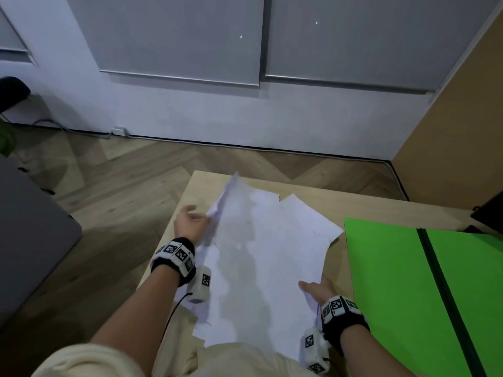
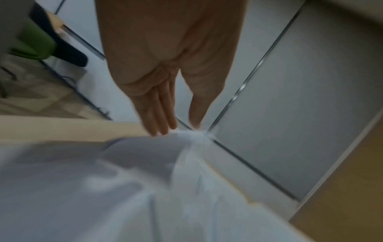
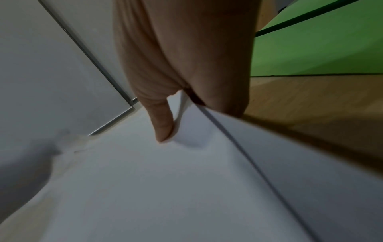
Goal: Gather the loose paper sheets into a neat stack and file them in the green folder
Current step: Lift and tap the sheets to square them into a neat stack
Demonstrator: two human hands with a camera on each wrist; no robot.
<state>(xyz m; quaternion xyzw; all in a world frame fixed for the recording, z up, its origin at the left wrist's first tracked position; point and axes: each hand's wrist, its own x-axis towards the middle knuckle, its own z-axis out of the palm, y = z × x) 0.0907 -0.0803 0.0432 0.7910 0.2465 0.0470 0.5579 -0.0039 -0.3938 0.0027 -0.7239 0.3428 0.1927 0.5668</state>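
Several loose white paper sheets (image 1: 258,254) lie fanned out over the pale wooden table (image 1: 334,210). My left hand (image 1: 201,219) is at their far left edge with its fingers (image 2: 159,114) straight, touching the sheets (image 2: 103,188) where that edge curls up off the table (image 2: 62,129). My right hand (image 1: 313,289) grips the near right edge: its thumb (image 3: 162,126) lies on top of the sheets (image 3: 165,188) and its fingers are hidden underneath. The green folder (image 1: 386,268) lies open flat to the right, a dark spine down its middle, also seen in the right wrist view (image 3: 311,54).
The table's left edge runs just under my left hand, with wooden floor (image 1: 109,186) beyond. A black object (image 1: 490,210) sits at the table's far right corner. A grey piece of furniture (image 1: 32,227) stands to the left, and a wooden partition (image 1: 449,131) to the right.
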